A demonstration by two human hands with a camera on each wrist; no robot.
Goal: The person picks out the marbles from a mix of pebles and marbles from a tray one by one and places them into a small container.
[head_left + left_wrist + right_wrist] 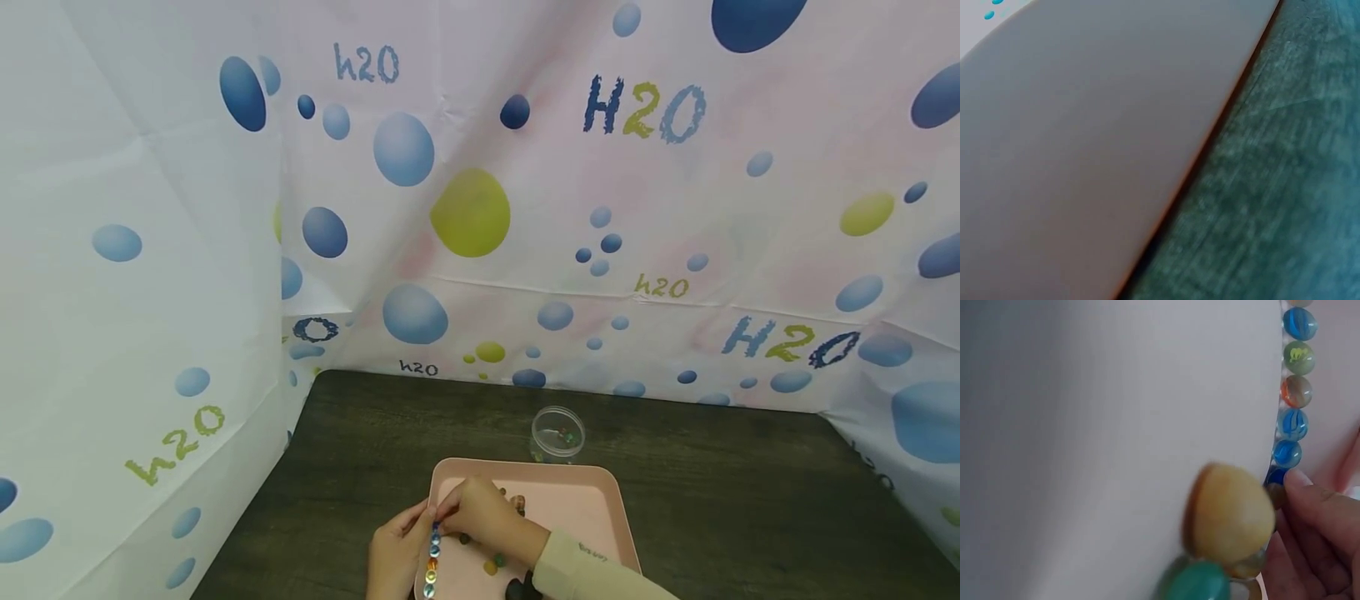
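A row of glass marbles runs along the inner left side of a pink tray. My left hand grips the tray's left side, thumb over the rim. In the right wrist view that thumb lies against a dark blue marble, beside a brownish marble. From the right my right hand crosses the tray and pinches at the far end of the row, its fingertips partly hiding the marble there. The left wrist view shows a pale surface beside the dark tabletop, no hand.
Loose stones lie in the tray, among them a yellow stone, a green stone and black stones. Just behind the tray stands a clear round container with small pieces inside. A printed sheet hangs behind the table.
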